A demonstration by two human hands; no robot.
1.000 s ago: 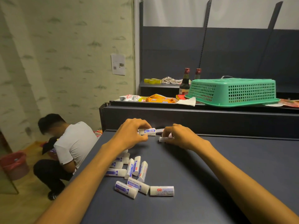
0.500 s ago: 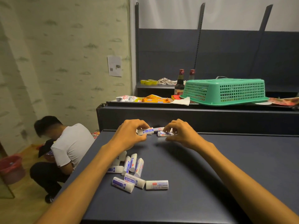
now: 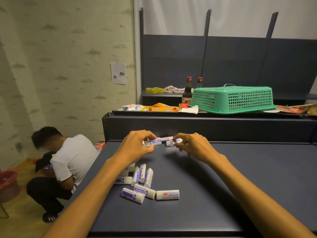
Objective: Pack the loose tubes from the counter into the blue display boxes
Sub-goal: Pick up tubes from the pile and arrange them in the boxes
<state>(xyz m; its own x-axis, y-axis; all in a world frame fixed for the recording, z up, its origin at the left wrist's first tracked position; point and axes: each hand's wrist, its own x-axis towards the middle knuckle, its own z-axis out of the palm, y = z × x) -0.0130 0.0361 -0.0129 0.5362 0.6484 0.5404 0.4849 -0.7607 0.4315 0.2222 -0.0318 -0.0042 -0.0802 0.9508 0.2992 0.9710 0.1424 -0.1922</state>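
Observation:
Several loose white tubes with blue labels (image 3: 142, 184) lie in a heap on the dark counter (image 3: 223, 194), under my left forearm. My left hand (image 3: 137, 146) pinches one white tube (image 3: 153, 143) at the counter's far edge. My right hand (image 3: 192, 146) pinches another small tube (image 3: 173, 143) just to the right of it. A third tube (image 3: 167, 138) lies behind them against the raised ledge. No blue display box shows in the head view.
A raised dark ledge (image 3: 205, 127) runs behind the counter, bearing an upturned green basket (image 3: 231, 100), snack packets (image 3: 161, 108) and two dark bottles (image 3: 187, 91). A person in a white shirt (image 3: 68, 162) crouches on the floor left of the counter, near a red bin (image 3: 8, 182).
Both hands have lifted their tubes slightly and drawn closer together at the counter's far edge. The view has tilted a little; the heap of tubes has not moved.

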